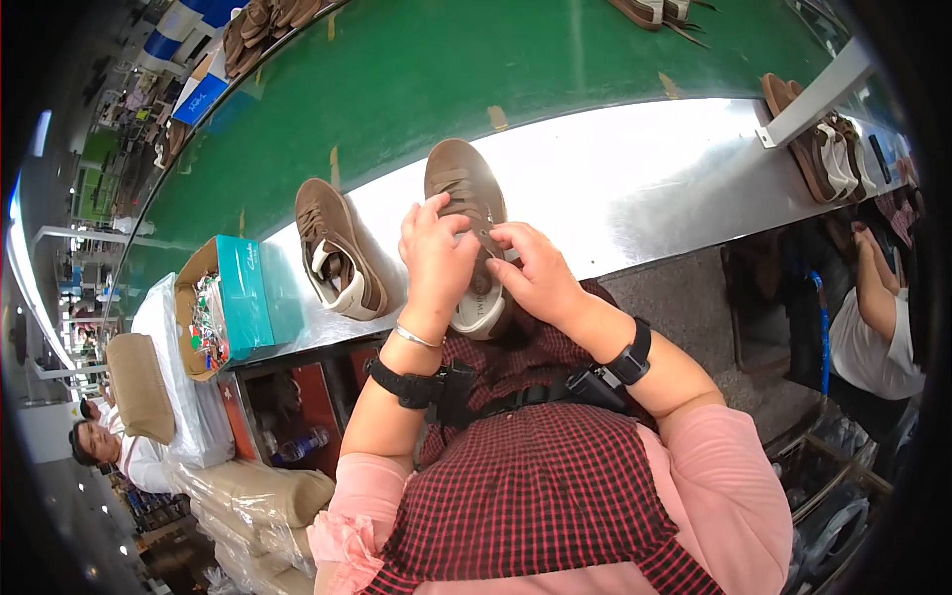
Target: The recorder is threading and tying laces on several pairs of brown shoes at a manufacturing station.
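Observation:
A brown lace-up sneaker point(466, 164) lies on the metal edge of the workbench in front of me, toe pointing away and its pale heel toward my body. My left hand point(436, 256) bends over its left side, fingers closed at the laces and eyelets. On the other side, my right hand point(536, 270) pinches the brown eyelet flap between thumb and forefinger. Any lace end between the fingertips is too small to make out. A second brown sneaker point(342, 248), with laces across its front and a pale heel lining, stands to the left, untouched.
Left of the shoes stands a teal open box point(248, 297) of small colourful items. A green surface point(416, 74) runs behind the metal strip point(635, 178). More shoes point(823, 154) stand at the right by a white metal post point(818, 94). Another person's arm point(873, 273) shows far right.

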Available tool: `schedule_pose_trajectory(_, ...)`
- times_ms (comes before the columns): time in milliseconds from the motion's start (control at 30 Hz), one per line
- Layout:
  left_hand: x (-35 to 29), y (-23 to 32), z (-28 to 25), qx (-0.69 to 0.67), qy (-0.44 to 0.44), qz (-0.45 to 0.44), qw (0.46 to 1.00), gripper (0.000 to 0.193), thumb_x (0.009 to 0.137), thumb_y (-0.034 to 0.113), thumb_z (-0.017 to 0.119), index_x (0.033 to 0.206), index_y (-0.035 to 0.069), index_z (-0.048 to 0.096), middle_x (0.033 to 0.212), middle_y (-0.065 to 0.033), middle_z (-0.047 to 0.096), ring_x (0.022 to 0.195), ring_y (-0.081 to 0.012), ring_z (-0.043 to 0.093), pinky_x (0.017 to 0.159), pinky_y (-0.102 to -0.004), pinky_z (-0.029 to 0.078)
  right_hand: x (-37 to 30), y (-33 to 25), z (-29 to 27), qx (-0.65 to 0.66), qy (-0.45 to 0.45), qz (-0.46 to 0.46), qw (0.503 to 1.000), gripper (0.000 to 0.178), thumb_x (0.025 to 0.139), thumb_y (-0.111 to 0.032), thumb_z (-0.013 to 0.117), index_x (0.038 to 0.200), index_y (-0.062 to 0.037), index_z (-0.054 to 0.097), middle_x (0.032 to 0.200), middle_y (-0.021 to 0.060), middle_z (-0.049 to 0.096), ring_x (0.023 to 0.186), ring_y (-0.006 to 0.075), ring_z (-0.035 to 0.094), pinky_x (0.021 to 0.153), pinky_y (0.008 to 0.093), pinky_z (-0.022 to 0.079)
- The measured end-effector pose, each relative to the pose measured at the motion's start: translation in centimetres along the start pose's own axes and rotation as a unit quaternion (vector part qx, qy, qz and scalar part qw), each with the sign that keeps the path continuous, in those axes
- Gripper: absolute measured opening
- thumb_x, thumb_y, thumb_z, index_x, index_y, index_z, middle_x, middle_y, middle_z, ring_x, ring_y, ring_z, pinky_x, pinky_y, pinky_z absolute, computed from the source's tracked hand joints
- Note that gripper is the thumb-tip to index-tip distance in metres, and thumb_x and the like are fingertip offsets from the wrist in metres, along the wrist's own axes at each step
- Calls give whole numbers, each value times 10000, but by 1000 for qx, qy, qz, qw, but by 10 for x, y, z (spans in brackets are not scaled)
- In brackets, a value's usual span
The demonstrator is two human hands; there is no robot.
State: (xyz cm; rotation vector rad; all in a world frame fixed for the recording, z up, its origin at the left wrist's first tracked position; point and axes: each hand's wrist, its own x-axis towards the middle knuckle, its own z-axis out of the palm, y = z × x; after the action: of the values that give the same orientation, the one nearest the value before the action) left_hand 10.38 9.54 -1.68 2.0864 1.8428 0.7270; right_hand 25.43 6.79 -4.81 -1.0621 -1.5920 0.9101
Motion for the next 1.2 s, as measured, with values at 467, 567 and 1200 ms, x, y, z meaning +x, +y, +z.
schedule_pose_trajectory(467, 0, -2, -6, 24, -12, 145, 989, 131, 675, 83, 649, 791, 35, 611, 1236, -143, 517, 1218, -428, 361, 1019, -499, 301, 2, 1, 0, -69, 40, -36, 996, 278, 762, -77, 604, 1018, -8, 520, 991, 166, 567, 948, 356, 526, 836, 417, 426)
schedule_pose_trajectory(567, -12, -3, -32, -24, -21, 172, 985, 232, 654, 53, 666, 877, 31, 605, 1283, -171, 469, 1233, -431, 346, 1023, -500, 298, 2, 2, 1, -42, 24, -34, 998, 282, 756, -89, 613, 1012, -11, 526, 995, 159, 569, 947, 352, 529, 836, 412, 428)
schedule_pose_trajectory(1200, -25, -54, -92, -78, 183, 130, 971, 262, 729, 103, 708, 959, 26, 607, 1070, -159, 599, 985, -330, 571, 862, -390, 456, 42, -290, -9, -191, -432, -68, 879, 80, 763, -82, 590, 696, -56, 623, 611, 39, 572, 476, 152, 530, 522, 260, 489)
